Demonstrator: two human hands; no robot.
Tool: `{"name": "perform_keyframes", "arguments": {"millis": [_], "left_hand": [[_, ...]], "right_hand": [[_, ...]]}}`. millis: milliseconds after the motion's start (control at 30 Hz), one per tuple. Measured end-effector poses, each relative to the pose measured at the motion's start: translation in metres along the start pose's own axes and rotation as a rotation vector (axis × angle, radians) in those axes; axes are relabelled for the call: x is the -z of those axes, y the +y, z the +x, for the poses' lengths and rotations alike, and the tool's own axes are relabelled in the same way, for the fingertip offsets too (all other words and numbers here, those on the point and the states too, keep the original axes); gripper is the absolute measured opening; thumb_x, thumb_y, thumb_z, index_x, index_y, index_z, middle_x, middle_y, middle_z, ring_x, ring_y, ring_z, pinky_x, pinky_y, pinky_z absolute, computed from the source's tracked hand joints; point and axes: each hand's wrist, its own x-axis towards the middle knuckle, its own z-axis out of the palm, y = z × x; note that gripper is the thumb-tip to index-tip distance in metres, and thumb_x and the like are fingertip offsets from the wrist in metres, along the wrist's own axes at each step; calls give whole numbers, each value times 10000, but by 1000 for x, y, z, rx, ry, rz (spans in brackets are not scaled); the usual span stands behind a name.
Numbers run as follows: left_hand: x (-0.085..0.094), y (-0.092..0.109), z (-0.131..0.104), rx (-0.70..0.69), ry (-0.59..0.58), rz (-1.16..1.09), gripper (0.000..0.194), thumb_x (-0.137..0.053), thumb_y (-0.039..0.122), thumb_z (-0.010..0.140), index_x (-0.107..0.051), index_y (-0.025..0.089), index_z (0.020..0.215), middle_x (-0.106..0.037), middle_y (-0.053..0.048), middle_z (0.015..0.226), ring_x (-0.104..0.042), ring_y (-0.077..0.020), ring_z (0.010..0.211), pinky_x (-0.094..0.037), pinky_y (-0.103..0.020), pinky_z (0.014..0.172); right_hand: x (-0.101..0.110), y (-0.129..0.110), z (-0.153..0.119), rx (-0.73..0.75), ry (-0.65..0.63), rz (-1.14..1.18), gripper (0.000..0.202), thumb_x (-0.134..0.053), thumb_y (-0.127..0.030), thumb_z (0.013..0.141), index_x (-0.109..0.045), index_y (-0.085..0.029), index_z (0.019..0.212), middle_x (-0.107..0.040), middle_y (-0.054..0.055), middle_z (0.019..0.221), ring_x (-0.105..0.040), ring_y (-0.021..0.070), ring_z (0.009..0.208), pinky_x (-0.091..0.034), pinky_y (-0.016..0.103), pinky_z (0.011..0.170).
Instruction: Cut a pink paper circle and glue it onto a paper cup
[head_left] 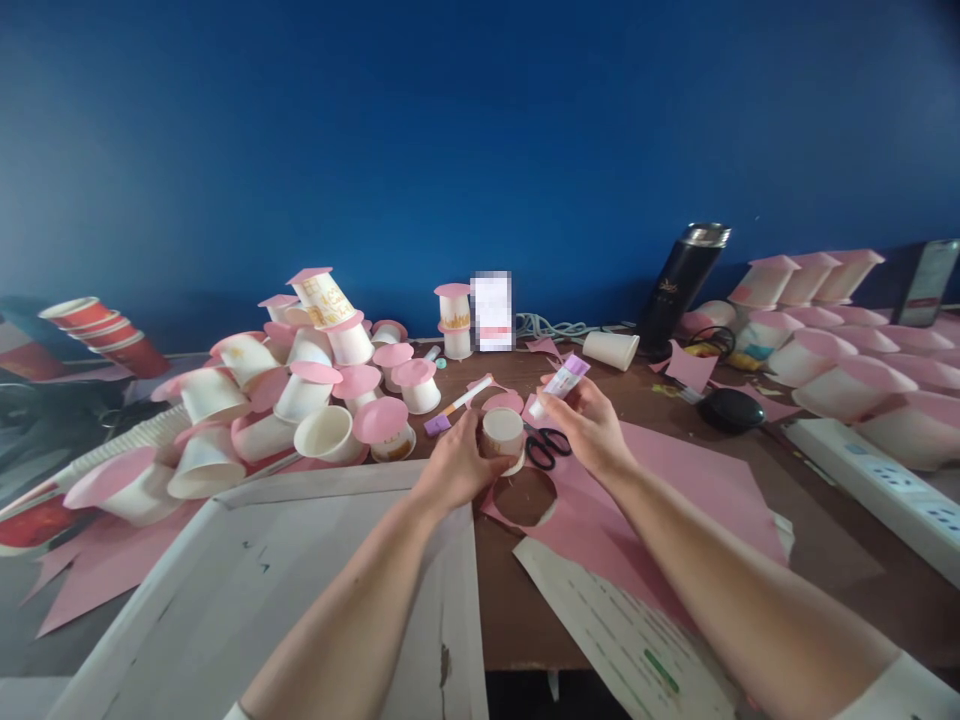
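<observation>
My left hand (469, 455) is closed around a white paper cup (502, 428) that stands bottom up on the brown table. In my right hand (592, 425) is a white and purple glue stick (559, 383), tilted, with its lower end near the cup. A pink paper disc (504, 400) shows just behind the cup. Black-handled scissors (547, 450) lie between my hands. Under my right forearm spreads a pink paper sheet (675, 470) with a round hole cut near its left edge. A small purple piece (437, 425), perhaps the glue cap, and a white and orange stick (466, 397) lie beyond my left hand.
Several paper cups with pink discs (315, 375) are heaped at left, more (847, 360) at right. A black bottle (682, 285), a black mouse (731, 410) and a power strip (885, 480) stand right. A white board (300, 590) lies front left; a phone (493, 312) leans on the blue wall.
</observation>
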Motion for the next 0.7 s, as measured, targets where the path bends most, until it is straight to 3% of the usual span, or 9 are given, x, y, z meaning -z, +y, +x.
{"name": "perform_keyframes", "arguments": {"millis": [167,300,500,600,700], "left_hand": [[3,-4,3,-136,-63,-1,587,-708,344,692,-506,207,1226,-592,-75,1215,-542,-253,1127,-425,-363,939],[-1,-9,6,-134,-49,91,730,-737,472,645,-492,182,1269,-570,-119,1237,-517,-299,1151,-418,-408,942],[-7,-8,5,-166,-34,197,517,-709,470,686,-594,167,1089,-644,-106,1108,-578,-283,1035,-427,-399,895],[-6,-7,4,-147,-36,209,519,-710,461,684,-588,166,1093,-648,-103,1106,-583,-282,1033,-433,-384,880],[-5,-6,4,-130,-39,208,511,-702,480,683,-591,164,1070,-656,-99,1075,-597,-282,999,-448,-375,842]], "right_hand": [[-3,-3,1,51,-24,150,433,-681,-430,772,-581,-201,1125,-689,57,1034,-650,193,945,-519,330,846],[-6,-11,-5,45,-85,88,467,-671,-432,778,-571,-197,1169,-697,59,1000,-656,201,910,-533,342,815],[-3,-15,-6,42,-179,-80,517,-618,-434,818,-520,-215,1276,-690,40,906,-650,189,772,-537,340,730],[0,-9,-3,33,-157,-127,496,-602,-448,824,-536,-207,1254,-689,41,867,-646,194,744,-534,336,693],[2,0,2,24,-94,-159,472,-616,-452,810,-571,-206,1210,-691,54,922,-649,210,826,-533,354,753]]}}
